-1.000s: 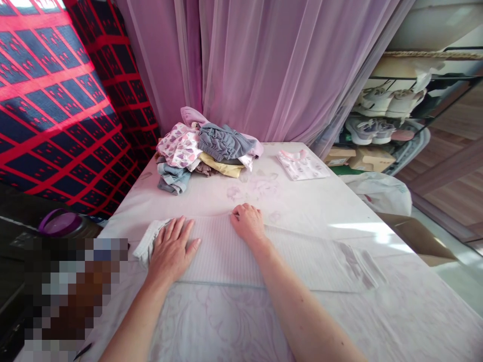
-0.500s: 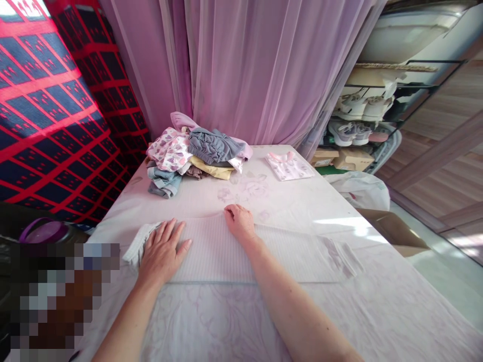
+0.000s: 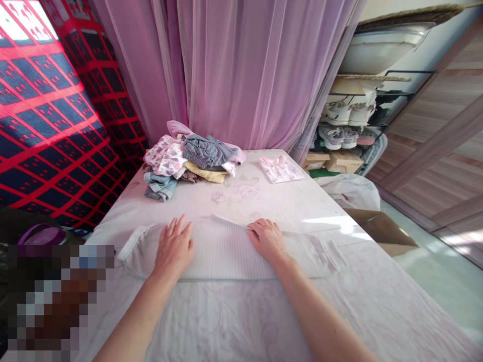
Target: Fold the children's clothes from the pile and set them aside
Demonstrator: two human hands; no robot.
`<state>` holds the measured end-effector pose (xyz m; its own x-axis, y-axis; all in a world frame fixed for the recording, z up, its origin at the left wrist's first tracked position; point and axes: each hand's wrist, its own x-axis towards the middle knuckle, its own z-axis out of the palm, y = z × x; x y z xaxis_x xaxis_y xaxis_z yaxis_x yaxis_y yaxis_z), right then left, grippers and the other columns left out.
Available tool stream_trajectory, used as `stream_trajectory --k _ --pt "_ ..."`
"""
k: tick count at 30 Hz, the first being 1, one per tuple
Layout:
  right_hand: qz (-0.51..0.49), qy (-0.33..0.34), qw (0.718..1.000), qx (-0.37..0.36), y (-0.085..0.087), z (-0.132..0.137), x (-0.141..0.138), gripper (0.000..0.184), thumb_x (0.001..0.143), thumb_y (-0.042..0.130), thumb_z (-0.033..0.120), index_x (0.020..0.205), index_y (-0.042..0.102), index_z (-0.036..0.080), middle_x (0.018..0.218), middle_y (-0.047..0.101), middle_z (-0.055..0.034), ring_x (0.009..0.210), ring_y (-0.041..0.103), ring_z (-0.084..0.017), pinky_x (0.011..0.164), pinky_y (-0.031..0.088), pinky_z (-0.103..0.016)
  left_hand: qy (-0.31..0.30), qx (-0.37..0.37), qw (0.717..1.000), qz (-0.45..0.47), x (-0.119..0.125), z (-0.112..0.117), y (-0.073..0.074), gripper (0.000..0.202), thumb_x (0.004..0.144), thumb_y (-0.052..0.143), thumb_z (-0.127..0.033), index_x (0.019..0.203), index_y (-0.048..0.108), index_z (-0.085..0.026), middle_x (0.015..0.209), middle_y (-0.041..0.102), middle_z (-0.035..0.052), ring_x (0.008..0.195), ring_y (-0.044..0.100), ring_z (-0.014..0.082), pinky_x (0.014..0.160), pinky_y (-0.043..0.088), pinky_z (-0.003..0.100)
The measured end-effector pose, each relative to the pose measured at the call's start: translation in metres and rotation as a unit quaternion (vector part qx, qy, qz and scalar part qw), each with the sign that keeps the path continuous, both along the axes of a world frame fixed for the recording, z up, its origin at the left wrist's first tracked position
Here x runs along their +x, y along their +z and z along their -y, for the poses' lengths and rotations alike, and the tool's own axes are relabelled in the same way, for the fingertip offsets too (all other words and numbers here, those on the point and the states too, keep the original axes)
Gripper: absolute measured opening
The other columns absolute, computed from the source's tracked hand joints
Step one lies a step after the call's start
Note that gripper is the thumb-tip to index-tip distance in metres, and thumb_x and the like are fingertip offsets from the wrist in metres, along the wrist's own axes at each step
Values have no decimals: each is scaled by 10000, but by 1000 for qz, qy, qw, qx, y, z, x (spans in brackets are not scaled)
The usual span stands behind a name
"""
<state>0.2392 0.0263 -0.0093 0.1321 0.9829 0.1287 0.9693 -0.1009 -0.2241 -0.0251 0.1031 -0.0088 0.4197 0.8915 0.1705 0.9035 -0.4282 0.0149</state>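
A pair of pale ribbed pants (image 3: 222, 251) lies stretched sideways across the table, folded lengthwise. Its gathered waistband is at the left and a cuff at the right. My left hand (image 3: 175, 246) rests on the waistband half, palm down with the fingers spread. At the far edge, right of the middle, my right hand (image 3: 268, 240) has its fingers bent over the cloth, and the edge appears to be caught by the thumb. The far edge rises in a slight peak between my hands.
A heap of clothes (image 3: 207, 151) sits at the table's far left. Farther right lies a folded pink printed garment (image 3: 279, 169). Purple curtains (image 3: 234, 75) hang behind the table (image 3: 241, 322). An open cardboard box (image 3: 377, 231) and a shoe rack (image 3: 411, 94) stand to the right.
My right hand has slid right along the far edge of the pants. My left hand has shifted slightly right, off the waistband. The view has moved a little.
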Motion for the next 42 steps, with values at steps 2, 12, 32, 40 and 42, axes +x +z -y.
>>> stream_trajectory --k 2,12,32,40,42 --pt "8 2 1000 14 -2 3 -1 249 963 489 314 1045 714 249 1037 684 -62 1000 576 -220 847 361 -330 -105 -12 993 45 26 6 1 469 899 413 -252 1333 572 -170 1439 538 102 1351 452 252 1158 321 440" --pt "-35 -27 994 -102 17 -8 2 344 989 426 398 937 727 239 915 745 -50 833 671 -188 676 386 -275 -206 -23 970 126 71 1 -22 388 932 479 -330 1271 592 -177 1327 591 112 1265 501 257 1092 418 457" --pt "-7 -82 984 -159 25 -13 25 440 932 451 560 927 738 227 902 750 -94 874 691 -234 685 425 -285 -147 -48 987 41 85 12 -7 483 865 498 -227 1345 551 -229 1384 520 95 1284 446 282 1099 368 472" --pt "0 -105 985 -137 21 2 37 423 926 463 567 947 724 235 918 748 -91 897 685 -231 710 423 -283 -154 -39 984 87 128 39 -8 397 928 442 -283 1264 568 -112 1316 585 146 1235 506 261 1083 390 415" --pt "-2 -101 986 -132 21 2 37 422 928 460 568 954 722 237 927 749 -92 897 684 -230 711 421 -285 -184 -34 979 84 133 44 -16 469 959 408 -368 1345 516 -123 1410 536 143 1337 434 271 1128 343 445"
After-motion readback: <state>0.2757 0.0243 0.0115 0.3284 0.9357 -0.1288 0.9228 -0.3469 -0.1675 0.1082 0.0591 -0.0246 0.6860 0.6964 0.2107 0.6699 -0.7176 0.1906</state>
